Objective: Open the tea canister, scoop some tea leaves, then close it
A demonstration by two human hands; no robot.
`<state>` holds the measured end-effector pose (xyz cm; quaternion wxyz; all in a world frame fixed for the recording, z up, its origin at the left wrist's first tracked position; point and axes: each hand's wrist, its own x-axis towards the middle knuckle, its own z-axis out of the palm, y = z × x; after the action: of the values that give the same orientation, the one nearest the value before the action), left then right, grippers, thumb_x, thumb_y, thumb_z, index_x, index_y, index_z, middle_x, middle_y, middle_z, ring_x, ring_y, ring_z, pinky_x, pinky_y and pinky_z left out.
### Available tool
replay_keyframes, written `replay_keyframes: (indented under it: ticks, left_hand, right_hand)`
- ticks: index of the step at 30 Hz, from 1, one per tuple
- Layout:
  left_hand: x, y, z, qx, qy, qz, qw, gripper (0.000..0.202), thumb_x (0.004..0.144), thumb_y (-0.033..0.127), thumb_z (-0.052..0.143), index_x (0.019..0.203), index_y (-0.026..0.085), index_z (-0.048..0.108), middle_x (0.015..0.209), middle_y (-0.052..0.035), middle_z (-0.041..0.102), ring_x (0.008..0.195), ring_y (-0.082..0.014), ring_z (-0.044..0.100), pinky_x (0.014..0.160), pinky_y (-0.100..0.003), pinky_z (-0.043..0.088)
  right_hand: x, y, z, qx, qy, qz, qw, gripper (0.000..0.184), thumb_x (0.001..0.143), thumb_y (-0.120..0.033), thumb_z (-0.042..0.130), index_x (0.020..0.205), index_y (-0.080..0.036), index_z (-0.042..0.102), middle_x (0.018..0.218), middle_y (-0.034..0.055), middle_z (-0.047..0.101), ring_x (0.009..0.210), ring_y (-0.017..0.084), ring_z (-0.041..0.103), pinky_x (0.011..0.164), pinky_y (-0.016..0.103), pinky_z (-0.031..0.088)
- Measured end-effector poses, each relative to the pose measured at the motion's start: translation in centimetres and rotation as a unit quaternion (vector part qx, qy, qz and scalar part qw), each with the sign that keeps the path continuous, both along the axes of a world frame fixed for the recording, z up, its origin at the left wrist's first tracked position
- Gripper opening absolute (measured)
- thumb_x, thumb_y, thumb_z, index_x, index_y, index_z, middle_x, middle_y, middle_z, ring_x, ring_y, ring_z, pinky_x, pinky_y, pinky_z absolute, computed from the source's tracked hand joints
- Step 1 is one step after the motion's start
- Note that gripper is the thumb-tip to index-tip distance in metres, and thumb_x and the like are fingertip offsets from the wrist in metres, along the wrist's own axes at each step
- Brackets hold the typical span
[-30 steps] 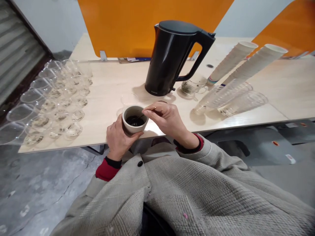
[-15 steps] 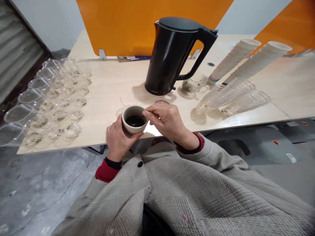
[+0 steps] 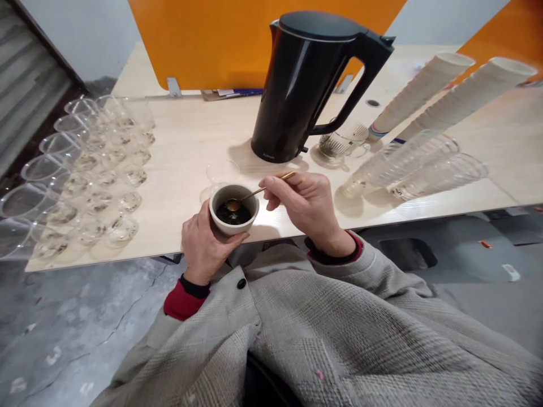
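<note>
- Ceramic cup (image 3: 233, 228): small, beige, with dark contents. It sits at the near edge of the bench (image 3: 190, 141), at 6 o'clock of the scene.
- Left hand (image 3: 203, 249): fingers clenched round the cup wall from 7 o'clock.
- Right hand (image 3: 306, 206): at 3 o'clock of the cup, fingers pinching the far end of the spoon.
- Spoon (image 3: 259, 191): gold-coloured and thin-handled. Its bowl lies on the dark contents, and the handle slants up toward 2 o'clock.
- Change: a second ago the right hand was bunched over the cup rim and hid most of the spoon. It has since drawn back toward 3 o'clock, so the whole handle and the spoon bowl show. The cup and left hand have kept their place. By my reading, the spoon is coming up out of the contents rather than working round in them.
- Electric kettle (image 3: 303, 90): black, lid shut, at 1 o'clock of the cup.
- Writing: a small pale mark low on the kettle, too small to read. Nothing else is legible.
- Clear plastic cups (image 3: 85, 169): upright in rows at 9 to 10 o'clock.
- Glass mug (image 3: 343, 144): just beside the kettle base.
- Paper cup stacks (image 3: 424, 90): lying on their sides at 2 o'clock, with clear cup stacks (image 3: 399, 164) nearer.
</note>
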<state>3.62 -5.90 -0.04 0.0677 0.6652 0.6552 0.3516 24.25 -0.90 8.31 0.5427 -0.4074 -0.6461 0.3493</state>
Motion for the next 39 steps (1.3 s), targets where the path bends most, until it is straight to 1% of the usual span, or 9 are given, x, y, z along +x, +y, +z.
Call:
replay_keyframes:
  ticks: [4,10,15,22,26,29,34,36,39]
  left_hand:
    - [0.0,0.0,-0.1,0.007,-0.005,-0.001,1.0,0.108,0.067,0.073,0.09,0.152,0.02,0.052,0.132,-0.0166,0.078,0.122,-0.0393,0.075,0.104,-0.054,0.059]
    - [0.0,0.1,-0.3,0.018,-0.008,-0.003,1.0,0.109,0.067,0.076,0.089,0.153,0.019,0.052,0.133,-0.0178,0.077,0.125,-0.0395,0.074,0.107,-0.055,0.057]
    - [0.0,0.1,-0.5,0.025,-0.004,-0.006,1.0,0.111,0.067,0.078,0.088,0.154,0.019,0.051,0.134,-0.0186,0.077,0.125,-0.0395,0.074,0.107,-0.054,0.057]
    - [0.0,0.1,-0.9,0.038,0.007,-0.002,0.999,0.11,0.071,0.081,0.083,0.154,0.016,0.051,0.136,-0.0207,0.076,0.122,-0.0405,0.075,0.103,-0.054,0.057]
    - [0.0,0.1,-1.1,0.036,0.004,-0.008,0.999,0.11,0.072,0.083,0.082,0.154,0.017,0.05,0.135,-0.0198,0.076,0.123,-0.0401,0.074,0.105,-0.053,0.056]
    - [-0.1,0.1,-1.1,0.03,0.004,-0.01,0.999,0.109,0.072,0.082,0.083,0.154,0.018,0.051,0.134,-0.0192,0.077,0.124,-0.0401,0.074,0.106,-0.053,0.055]
    - [0.0,0.1,-0.9,0.027,0.007,-0.007,1.0,0.109,0.071,0.078,0.085,0.155,0.019,0.05,0.137,-0.0193,0.076,0.124,-0.0401,0.074,0.106,-0.052,0.055]
    - [0.0,0.2,-0.8,0.029,0.008,-0.007,1.0,0.109,0.071,0.078,0.085,0.155,0.018,0.05,0.138,-0.0201,0.075,0.124,-0.0402,0.074,0.105,-0.052,0.055]
    - [0.0,0.2,-0.8,0.03,0.01,-0.008,0.999,0.109,0.071,0.078,0.085,0.154,0.017,0.051,0.138,-0.0208,0.075,0.122,-0.0404,0.075,0.103,-0.052,0.056]
  right_hand:
    - [0.4,0.3,0.0,-0.03,0.066,-0.011,0.997,0.04,0.093,-0.058,0.081,0.08,-0.02,0.076,0.066,-0.0012,0.071,0.049,0.01,0.064,0.046,0.023,0.053]
    - [0.7,1.2,-0.6,-0.034,0.101,-0.015,0.994,0.041,0.094,-0.061,0.08,0.082,-0.022,0.074,0.065,-0.0024,0.069,0.048,0.01,0.063,0.043,0.021,0.051]
    - [1.0,1.9,-1.0,-0.026,0.109,-0.017,0.994,0.044,0.096,-0.065,0.075,0.086,-0.023,0.073,0.066,-0.0034,0.068,0.048,0.01,0.064,0.043,0.02,0.052]
    - [1.6,4.4,-0.5,0.013,0.137,-0.034,0.99,0.042,0.096,-0.065,0.075,0.09,-0.023,0.073,0.072,-0.0027,0.069,0.053,0.01,0.067,0.046,0.022,0.055]
    - [1.3,5.7,0.2,0.091,0.108,-0.055,0.988,0.041,0.102,-0.065,0.067,0.093,-0.026,0.072,0.075,-0.0017,0.069,0.057,0.012,0.068,0.05,0.026,0.057]
    - [-0.1,5.6,0.4,0.14,0.083,-0.089,0.983,0.038,0.106,-0.062,0.061,0.096,-0.027,0.071,0.076,-0.002,0.068,0.06,0.011,0.067,0.056,0.026,0.057]
    - [-2.5,4.7,0.1,0.093,-0.045,-0.004,0.995,0.037,0.1,-0.057,0.071,0.088,-0.022,0.072,0.071,-0.0028,0.067,0.06,0.011,0.066,0.057,0.024,0.053]
    - [-2.6,4.4,0.2,0.092,-0.044,-0.006,0.995,0.033,0.102,-0.052,0.07,0.087,-0.022,0.072,0.07,-0.0031,0.066,0.06,0.011,0.065,0.059,0.024,0.053]
    - [-2.2,3.9,0.5,0.117,-0.035,-0.024,0.992,0.026,0.103,-0.044,0.068,0.088,-0.023,0.073,0.071,-0.0024,0.066,0.06,0.012,0.064,0.06,0.026,0.052]
